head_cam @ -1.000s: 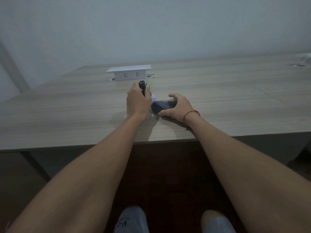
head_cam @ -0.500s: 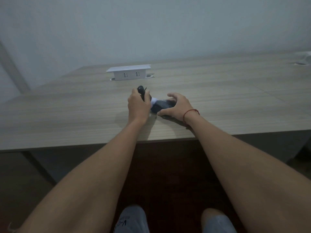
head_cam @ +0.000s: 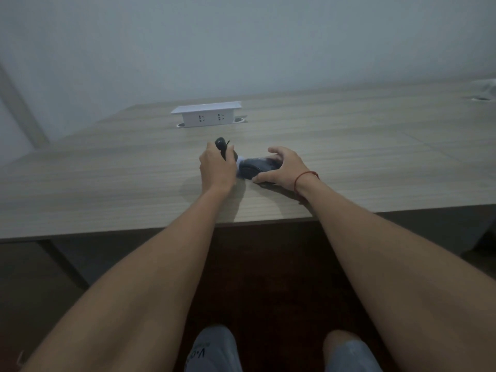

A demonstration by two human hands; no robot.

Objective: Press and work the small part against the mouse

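Observation:
My left hand point(head_cam: 217, 167) grips a small black tool point(head_cam: 221, 145) whose rounded end sticks up past my knuckles. Something pale point(head_cam: 239, 160) shows between that hand and a dark rounded object point(head_cam: 255, 167) lying on the wooden table point(head_cam: 107, 183). My right hand point(head_cam: 281, 169) holds the dark object down, fingers curled over its far side and thumb at its near edge. A red string sits on my right wrist. What the tool's lower end touches is hidden by my left hand.
A white pop-up socket box point(head_cam: 208, 116) stands on the table behind my hands. A second cable opening point(head_cam: 483, 97) lies at the far right. The table's front edge runs just in front of my wrists; my knees and dark floor are below.
My left hand with the black tool has shifted slightly toward me and back; the right hand stays on the dark object.

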